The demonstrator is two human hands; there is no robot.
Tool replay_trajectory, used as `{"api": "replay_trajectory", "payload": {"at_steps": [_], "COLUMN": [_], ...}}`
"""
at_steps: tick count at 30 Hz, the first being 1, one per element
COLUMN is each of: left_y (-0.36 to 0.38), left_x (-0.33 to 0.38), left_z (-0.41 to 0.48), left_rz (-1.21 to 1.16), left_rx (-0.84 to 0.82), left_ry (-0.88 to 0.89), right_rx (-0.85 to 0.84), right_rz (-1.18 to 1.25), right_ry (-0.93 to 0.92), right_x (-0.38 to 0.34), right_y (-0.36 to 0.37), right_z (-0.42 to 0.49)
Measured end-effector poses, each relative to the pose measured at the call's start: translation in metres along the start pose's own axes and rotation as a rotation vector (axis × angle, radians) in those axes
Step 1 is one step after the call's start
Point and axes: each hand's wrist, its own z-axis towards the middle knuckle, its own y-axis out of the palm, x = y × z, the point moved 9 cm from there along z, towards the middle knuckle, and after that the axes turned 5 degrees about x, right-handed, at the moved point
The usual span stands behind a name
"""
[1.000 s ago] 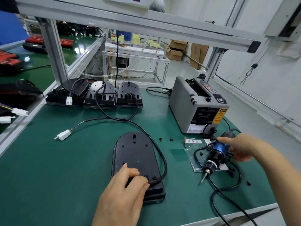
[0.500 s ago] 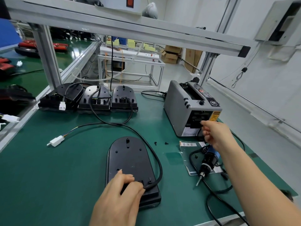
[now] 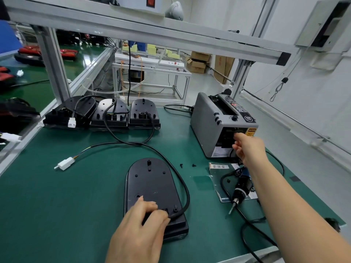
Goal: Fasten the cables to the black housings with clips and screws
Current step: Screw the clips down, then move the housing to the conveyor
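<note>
Stretching open leftward, the green surface (image 3: 47, 205) leaves room beside the glossy black housing (image 3: 150, 183) near the front edge, where the left hand (image 3: 140, 230) pinches its looping cable (image 3: 188, 196). The right hand (image 3: 247, 147), grip unclear, meets the grey dispenser (image 3: 209, 130).

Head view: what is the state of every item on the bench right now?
left hand: grips cable end on black housing.
right hand: at tape dispenser outlet; grip unclear.
black housing: flat on mat.
cable: loose, curving round housing's right edge.
screwdriver: lying unheld.
white connector: unplugged, on mat.
</note>
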Motion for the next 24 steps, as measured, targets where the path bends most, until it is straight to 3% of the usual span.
{"api": "replay_trajectory", "payload": {"at_steps": [12,15,20,24], "left_y": [0.000,0.001,-0.007,-0.021], "left_x": [-0.001,-0.004,-0.013,-0.056], "left_z": [0.001,0.002,0.008,0.015], "left_rz": [-0.010,-0.105,-0.218,-0.215], "left_rx": [-0.036,-0.087,-0.082,0.019], "left_ry": [-0.023,-0.048,-0.132,-0.393], "right_rx": [0.072,-0.077,-0.468,-0.780], "right_rz": [0.050,0.038,-0.150,-0.278], "right_ry": [-0.069,-0.095,-0.201,-0.248], "right_x": [0.001,-0.003,-0.007,-0.002], "right_y": [0.000,0.006,0.041,0.079], "right_z": [-0.011,-0.026,-0.089,-0.162]}}
